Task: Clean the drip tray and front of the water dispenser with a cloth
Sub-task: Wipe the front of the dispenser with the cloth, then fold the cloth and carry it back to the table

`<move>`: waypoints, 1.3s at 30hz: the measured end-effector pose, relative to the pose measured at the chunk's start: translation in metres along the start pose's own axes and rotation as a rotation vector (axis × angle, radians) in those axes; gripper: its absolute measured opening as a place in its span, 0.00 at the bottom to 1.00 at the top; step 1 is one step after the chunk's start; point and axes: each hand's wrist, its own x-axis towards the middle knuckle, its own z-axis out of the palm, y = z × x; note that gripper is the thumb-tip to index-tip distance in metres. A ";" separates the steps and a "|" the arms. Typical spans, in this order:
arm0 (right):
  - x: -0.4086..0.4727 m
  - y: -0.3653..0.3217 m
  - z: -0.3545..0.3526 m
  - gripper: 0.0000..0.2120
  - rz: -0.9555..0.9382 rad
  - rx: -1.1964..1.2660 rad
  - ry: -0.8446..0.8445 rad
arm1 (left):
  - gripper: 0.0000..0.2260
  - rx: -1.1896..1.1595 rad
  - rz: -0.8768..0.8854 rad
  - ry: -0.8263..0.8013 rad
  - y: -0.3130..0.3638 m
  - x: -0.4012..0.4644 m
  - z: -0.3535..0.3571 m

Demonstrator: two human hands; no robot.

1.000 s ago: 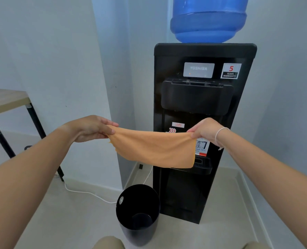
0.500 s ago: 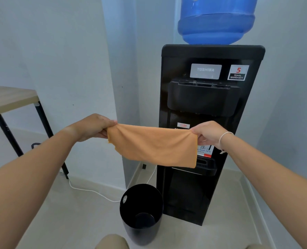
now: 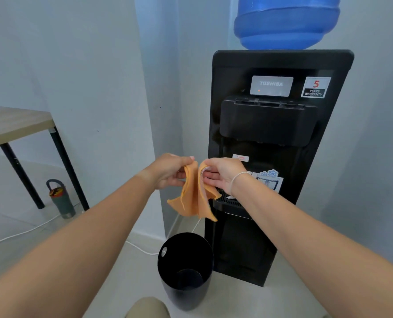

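- Two hands meet in front of the dispenser, each pinching a top corner of the orange cloth.
- Left hand: thumb and fingers curled onto its corner, knuckles up, holding the cloth's left half.
- Right hand: thumb on top, fingers curled under its corner, gripping the right half; a thin white band circles the wrist.
- Both corners sit almost touching, so the cloth hangs folded down the middle in two loose flaps, its lower edges dangling free.
- Cloth position: in the air, just left of the dispenser's front, above the black bin and level with the drip tray; one flap overlaps the tray's left end in the view, and whether it touches cannot be told.
- Drip tray: a black slotted grille jutting from the dispenser's front, partly hidden behind the right wrist.
- Dispenser: tall and black, standing on the floor in a corner, with a blue bottle upside down on top, a grey brand plate, a warranty sticker and more stickers behind the right hand.
- Bin: open-topped, on the floor just beside the dispenser's left foot.
- One table with black legs stands at the left wall; a flask rests on the floor by its leg, and a white cable trails across the floor.
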 end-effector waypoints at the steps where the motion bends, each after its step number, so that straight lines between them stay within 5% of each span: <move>1: 0.000 0.000 0.002 0.04 -0.006 -0.006 0.001 | 0.08 -0.010 -0.004 -0.015 0.000 0.000 0.003; 7: -0.006 -0.003 -0.001 0.09 -0.026 -0.049 0.027 | 0.15 -0.070 -0.015 -0.098 0.002 -0.004 0.008; 15: -0.016 -0.011 -0.005 0.12 0.135 0.005 -0.111 | 0.10 -0.018 0.034 -0.178 0.000 -0.009 -0.001; 22: -0.023 -0.011 0.002 0.18 0.161 -0.067 -0.195 | 0.15 -0.020 0.072 -0.123 -0.004 -0.013 -0.012; 28: -0.005 -0.005 -0.002 0.18 -0.102 -0.348 0.060 | 0.15 0.121 0.162 -0.039 -0.003 -0.015 -0.028; 32: 0.027 0.012 -0.011 0.26 -0.009 -0.304 -0.215 | 0.16 0.068 0.214 -0.053 0.002 0.000 -0.047; 35: 0.052 0.024 -0.001 0.20 0.000 -0.231 -0.494 | 0.16 -0.001 0.216 0.022 0.002 0.019 -0.058; 39: 0.097 0.025 0.021 0.25 -0.059 -0.153 -0.576 | 0.14 -0.078 0.202 0.147 0.002 0.048 -0.088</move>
